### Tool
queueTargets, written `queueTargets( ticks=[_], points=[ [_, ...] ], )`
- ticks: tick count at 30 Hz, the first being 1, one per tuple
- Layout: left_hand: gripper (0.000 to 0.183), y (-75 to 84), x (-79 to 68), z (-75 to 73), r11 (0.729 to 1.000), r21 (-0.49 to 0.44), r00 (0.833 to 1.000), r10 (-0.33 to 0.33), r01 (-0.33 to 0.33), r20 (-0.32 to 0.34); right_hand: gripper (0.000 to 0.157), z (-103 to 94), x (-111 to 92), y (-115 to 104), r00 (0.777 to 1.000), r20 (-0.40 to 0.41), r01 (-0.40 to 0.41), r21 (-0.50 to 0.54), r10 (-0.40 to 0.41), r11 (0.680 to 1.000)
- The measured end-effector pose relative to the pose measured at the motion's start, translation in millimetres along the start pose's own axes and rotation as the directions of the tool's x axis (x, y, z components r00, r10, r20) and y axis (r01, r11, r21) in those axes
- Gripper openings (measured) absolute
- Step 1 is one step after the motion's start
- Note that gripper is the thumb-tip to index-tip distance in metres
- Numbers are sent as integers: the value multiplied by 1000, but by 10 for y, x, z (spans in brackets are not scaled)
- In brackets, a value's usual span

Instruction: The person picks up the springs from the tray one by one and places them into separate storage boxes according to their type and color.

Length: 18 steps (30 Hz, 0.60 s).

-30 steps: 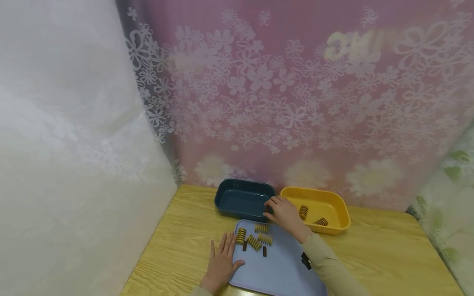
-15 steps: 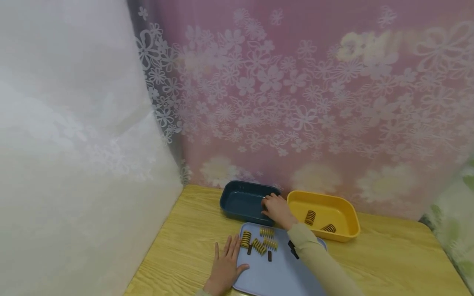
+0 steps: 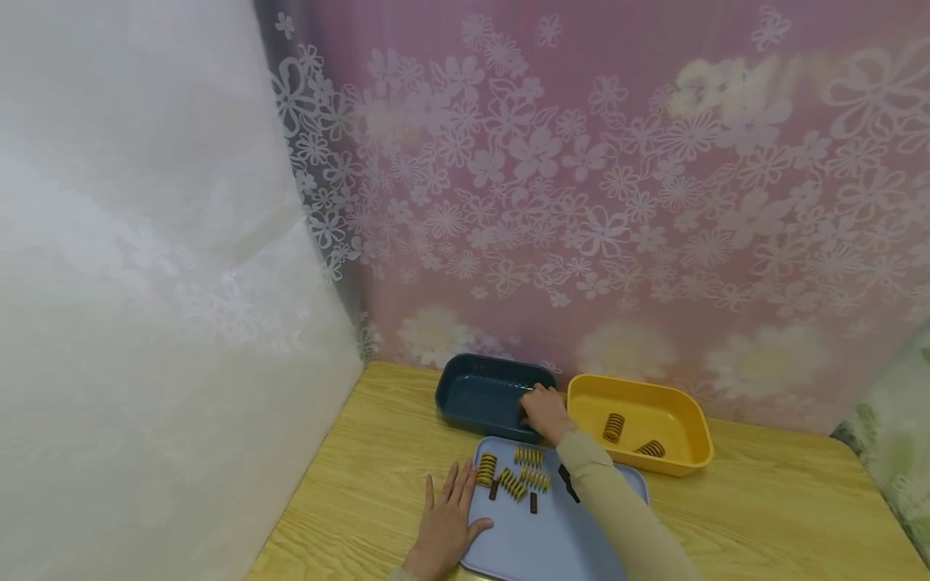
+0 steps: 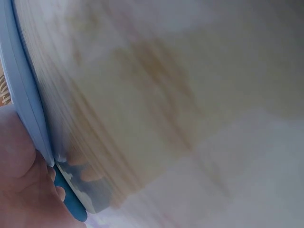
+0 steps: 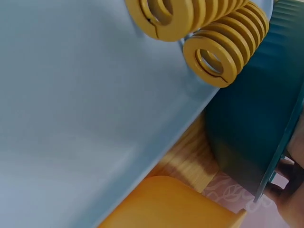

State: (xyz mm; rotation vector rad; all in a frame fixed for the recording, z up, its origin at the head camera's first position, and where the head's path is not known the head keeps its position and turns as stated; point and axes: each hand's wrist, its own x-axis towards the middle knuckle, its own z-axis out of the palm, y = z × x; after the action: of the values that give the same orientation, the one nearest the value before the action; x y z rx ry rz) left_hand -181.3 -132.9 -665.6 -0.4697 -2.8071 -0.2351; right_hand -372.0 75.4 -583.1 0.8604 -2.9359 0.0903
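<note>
On the left edge of the pale blue tray rests my left hand, fingers straight and spread. My right hand reaches over the right end of the dark blue bin, its fingers bent down inside the rim. A small dark brown block seems to show between thumb and fingers, mostly hidden. Several yellow coil springs lie at the tray's far left part; two fill the top of the right wrist view, the nearer spring beside the bin. Two small brown blocks lie near the springs.
The yellow bin stands right of the dark blue one and holds two springs. A black device sits at the right sleeve. A pink flowered curtain closes off the table's back.
My right hand has lowered slightly into the right end of the dark blue bin. The left hand stays on the tray's edge. The head view has shifted a little.
</note>
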Motion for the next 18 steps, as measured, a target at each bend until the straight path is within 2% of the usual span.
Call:
queueTargets(
  ticks=[2, 5, 9, 14, 18],
  points=[
    [83, 0, -7, 31, 1000, 4, 1000, 9, -9, -15, 8, -18, -18, 12, 1000, -25, 10, -4, -10, 1000],
    [84, 11, -5, 13, 1000, -5, 1000, 3, -3, 10, 6, -59, -53, 16, 995, -97, 32, 2, -32, 999],
    [84, 35, 1, -49, 1000, 3, 1000, -2, 2, 16, 6, -131, -131, 2, 975, -216, 56, 26, -50, 998],
    [84, 54, 9, -64, 1000, 23, 1000, 2, -2, 5, 6, -219, -310, -33, 937, -341, 96, 45, -75, 994],
    [84, 58, 10, -74, 999, 34, 1000, -13, 12, 17, 9, -265, -489, -71, 887, -438, 159, -4, -145, 987]
  ],
)
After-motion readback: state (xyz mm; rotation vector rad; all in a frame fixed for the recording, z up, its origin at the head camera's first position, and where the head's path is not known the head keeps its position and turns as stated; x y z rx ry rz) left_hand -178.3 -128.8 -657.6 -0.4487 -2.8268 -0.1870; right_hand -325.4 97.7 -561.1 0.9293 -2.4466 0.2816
